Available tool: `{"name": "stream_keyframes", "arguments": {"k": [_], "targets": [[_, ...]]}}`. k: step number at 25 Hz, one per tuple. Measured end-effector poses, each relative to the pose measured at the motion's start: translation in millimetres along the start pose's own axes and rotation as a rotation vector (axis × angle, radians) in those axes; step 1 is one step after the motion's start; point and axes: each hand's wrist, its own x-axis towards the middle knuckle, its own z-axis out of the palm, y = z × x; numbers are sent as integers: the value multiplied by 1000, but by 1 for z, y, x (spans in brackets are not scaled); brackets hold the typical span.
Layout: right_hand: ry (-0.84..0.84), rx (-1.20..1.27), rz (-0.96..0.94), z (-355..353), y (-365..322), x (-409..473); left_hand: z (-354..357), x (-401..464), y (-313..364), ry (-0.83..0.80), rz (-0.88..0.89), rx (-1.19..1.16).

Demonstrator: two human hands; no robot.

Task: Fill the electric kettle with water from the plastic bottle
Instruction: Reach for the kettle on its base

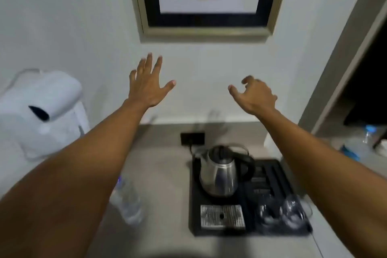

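Observation:
A steel electric kettle (222,172) with a black handle and lid stands on a black tray (194,211) on the grey counter. A clear plastic bottle (128,201) stands on the counter left of the tray, partly hidden by my left forearm. My left hand (147,86) is raised high in front of the wall, fingers spread, holding nothing. Raised to the right of it, my right hand (254,95) has its fingers loosely curled and is empty. Both hands are far above the kettle and the bottle.
Two upturned glasses (280,213) and a patterned packet (222,217) lie on the tray. A black socket (192,138) is behind the kettle. A white wall-mounted hair dryer (41,107) is at left. More bottles (368,134) stand at right. A framed picture (209,0) hangs above.

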Motion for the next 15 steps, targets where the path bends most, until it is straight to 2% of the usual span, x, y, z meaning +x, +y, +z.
{"name": "stream_keyframes", "arguments": {"k": [3,5,10,15], "targets": [[-272,-103,71,58,41,-54,65,-69,-11,-222,-92,11],[-406,-130,148,86,62,-88,102,-123,-14,-306,-103,8],[-467,-126,305,114,69,-91,127,-170,-11,-362,-66,69],[-436,-100,272,121,74,-88,120,-178,-8,-315,-51,33]]}}
